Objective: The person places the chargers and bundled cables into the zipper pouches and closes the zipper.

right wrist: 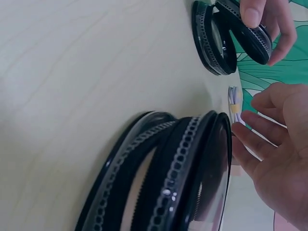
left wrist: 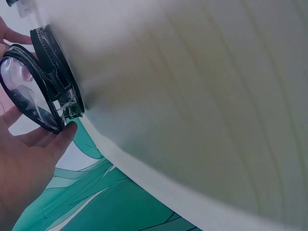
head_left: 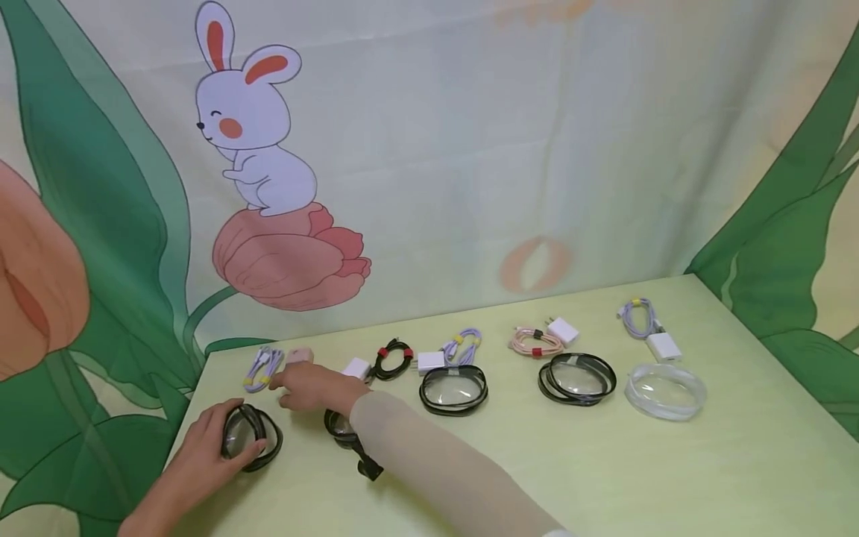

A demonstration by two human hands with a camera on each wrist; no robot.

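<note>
My left hand [head_left: 201, 451] grips the raised lid of a round clear zip pouch with black trim [head_left: 274, 456], thumb on one side and fingers on the other. The left wrist view shows this pouch [left wrist: 48, 62] gaping at the zipper. My right hand [head_left: 318, 384] reaches across to the back left, fingertips right at a coiled lilac cable with yellow ties [head_left: 260, 371]. A pink charger plug [head_left: 298, 356] stands just behind that hand. Seen from the right wrist, the fingers are loosely bent with nothing between them. Under my right forearm sits another black-trimmed pouch [right wrist: 178, 168], partly hidden.
Farther right stand two more black-trimmed pouches [head_left: 453, 409] and a white-trimmed pouch [head_left: 666, 412]. Behind them lie white charger plugs [head_left: 430, 362], a black cable [head_left: 392, 360], a pink cable [head_left: 537, 342] and more lilac cables [head_left: 637, 318]. A printed curtain [head_left: 429, 164] hangs at the table's back edge.
</note>
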